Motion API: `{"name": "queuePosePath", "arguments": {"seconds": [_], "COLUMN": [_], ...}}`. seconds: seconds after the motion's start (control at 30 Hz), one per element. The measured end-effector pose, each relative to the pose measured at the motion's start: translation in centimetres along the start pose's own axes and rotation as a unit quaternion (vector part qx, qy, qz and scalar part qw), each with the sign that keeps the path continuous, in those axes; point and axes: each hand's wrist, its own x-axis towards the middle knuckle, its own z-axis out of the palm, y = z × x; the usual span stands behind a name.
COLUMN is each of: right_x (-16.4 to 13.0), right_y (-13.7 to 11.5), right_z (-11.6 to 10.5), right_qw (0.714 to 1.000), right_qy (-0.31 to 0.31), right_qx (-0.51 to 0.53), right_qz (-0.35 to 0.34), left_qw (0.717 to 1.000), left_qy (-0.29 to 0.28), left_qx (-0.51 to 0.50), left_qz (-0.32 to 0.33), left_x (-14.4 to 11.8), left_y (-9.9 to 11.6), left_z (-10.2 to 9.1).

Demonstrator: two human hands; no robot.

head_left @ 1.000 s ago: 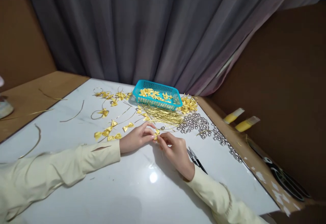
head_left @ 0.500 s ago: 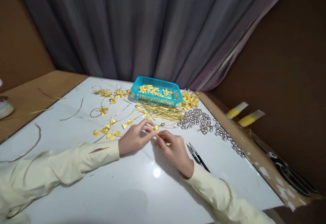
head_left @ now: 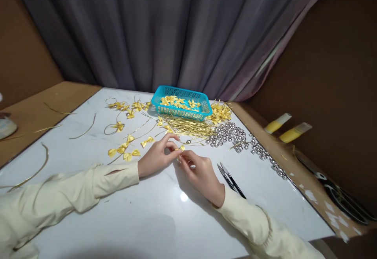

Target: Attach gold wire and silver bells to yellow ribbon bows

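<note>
A grey curtain (head_left: 165,35) hangs behind the white bench (head_left: 147,212), which fills most of the view and carries everything else. Two cream sleeves (head_left: 73,190) reach in from the near edge. Toward the back of the bench stands a turquoise basket (head_left: 203,114) holding small yellow bows, with a bundle of gold wires (head_left: 191,130) lying just in front of it and a spread of silver beads (head_left: 229,135) to its right. Loose yellow bows (head_left: 123,149) and curved gold strips lie scattered to the left of the hands. Black snips (head_left: 231,179) lie flat just beside the right wrist, not touched.

The left hand (head_left: 156,157) and the right hand (head_left: 202,174) meet near the middle of the bench — fingertips of both pinched together on one small yellow bow (head_left: 180,149), held just above the surface. The left thumb and forefinger close on it from the left, the right ones from below and right. Whether a wire runs through the bow is too small to tell.
</note>
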Motion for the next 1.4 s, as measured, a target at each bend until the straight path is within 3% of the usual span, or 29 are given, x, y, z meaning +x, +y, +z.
{"name": "queuePosePath", "arguments": {"seconds": [0.23, 0.47, 0.63, 0.87, 1.0, 1.4], "right_x": [0.6, 2.2, 2.7, 2.8, 2.6, 2.5], "right_y": [-0.8, 0.1, 0.4, 0.2, 0.0, 0.0], "right_z": [-1.2, -2.7, -3.3, -3.3, -3.4, -3.3], "right_qw": [0.998, 0.982, 0.974, 0.936, 0.918, 0.943], "right_qy": [-0.015, -0.026, -0.026, -0.162, -0.201, -0.132], "right_qx": [0.043, 0.157, 0.184, 0.270, 0.298, 0.263], "right_qz": [0.044, 0.104, 0.128, 0.158, 0.168, 0.155], "left_qw": [1.000, 0.993, 0.983, 0.973, 0.964, 0.962], "left_qy": [0.001, -0.023, -0.045, -0.117, -0.160, -0.155], "left_qx": [0.009, -0.114, -0.170, -0.190, -0.205, -0.211], "left_qz": [0.002, -0.031, -0.056, -0.056, -0.056, -0.075], "left_x": [-0.2, -0.1, -0.1, -0.2, -0.3, -0.3], "left_y": [-0.1, -0.6, -0.3, -0.2, -0.4, 0.4], "left_z": [-0.1, -0.1, 0.0, -0.4, -0.5, -0.6]}}
